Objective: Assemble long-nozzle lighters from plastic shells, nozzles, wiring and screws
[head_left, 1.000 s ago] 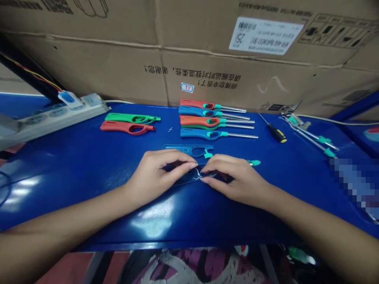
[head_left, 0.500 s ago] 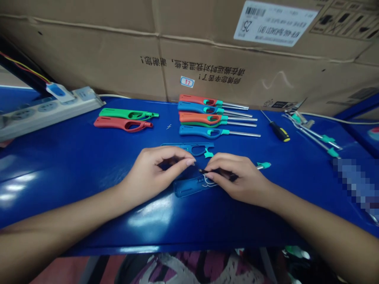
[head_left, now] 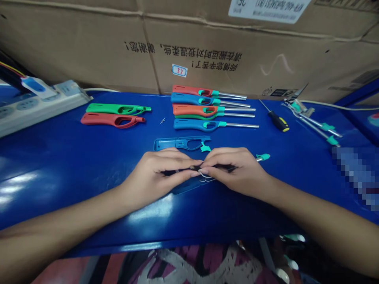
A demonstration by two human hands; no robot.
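Note:
Between my two hands is a small black igniter (head_left: pixel 196 168) with a thin white wire (head_left: pixel 206 176) trailing from it. My right hand (head_left: pixel 237 170) is closed round its body, hiding most of it. My left hand (head_left: pixel 156 170) pinches its left end between thumb and forefinger. Below the hands lies a blue lighter shell half (head_left: pixel 189 187), partly covered. Another blue shell half (head_left: pixel 166 144) rests just behind them, beside a loose teal trigger (head_left: pixel 205 148). Past my right hand pokes out a metal tube with a teal piece (head_left: pixel 263 157).
Several assembled lighters (head_left: pixel 192 124) lie in a stack at the back. Green (head_left: pixel 109 108) and red (head_left: pixel 103 119) lighter bodies lie left, near a power strip (head_left: pixel 44 104). A screwdriver (head_left: pixel 278 121) and metal tubes (head_left: pixel 318 122) lie right. A cardboard box (head_left: pixel 89 51) stands behind.
My left hand has moved right and its fingertips now meet the black igniter's end beside my right fingers. The view has shifted slightly.

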